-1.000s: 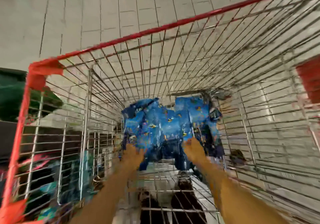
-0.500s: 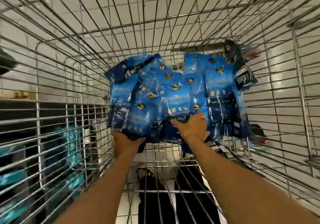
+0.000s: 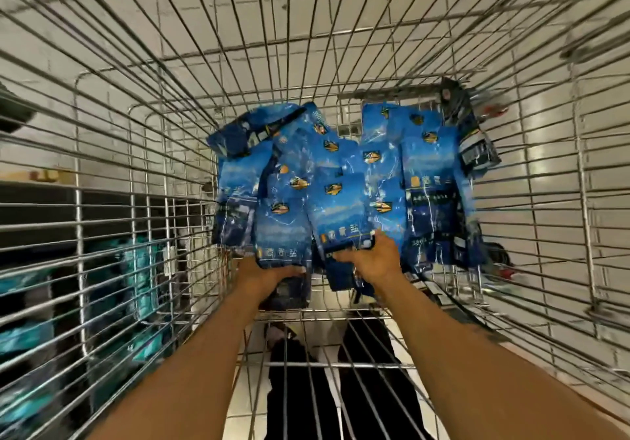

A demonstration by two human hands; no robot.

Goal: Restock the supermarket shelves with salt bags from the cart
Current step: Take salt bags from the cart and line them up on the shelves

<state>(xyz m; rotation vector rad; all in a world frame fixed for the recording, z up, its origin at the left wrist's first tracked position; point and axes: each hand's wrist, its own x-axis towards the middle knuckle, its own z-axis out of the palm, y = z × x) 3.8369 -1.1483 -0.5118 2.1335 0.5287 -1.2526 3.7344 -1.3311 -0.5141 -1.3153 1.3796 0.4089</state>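
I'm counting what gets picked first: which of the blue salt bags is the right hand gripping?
The front centre bag, its lower edge pinched by the right hand; the left hand holds its neighbour.

Both arms outstretched, left hand [image 3: 269, 274] and right hand [image 3: 370, 258] curled.

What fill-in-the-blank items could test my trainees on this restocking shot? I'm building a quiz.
1. The salt bags are mostly ____ in colour.
2. The bags lie inside a wire ____.
3. The left hand and the right hand each grip the ____ edge of a bag.
4. The number of arms reaching into the cart is ____.

Missing words: blue; cart; near; two
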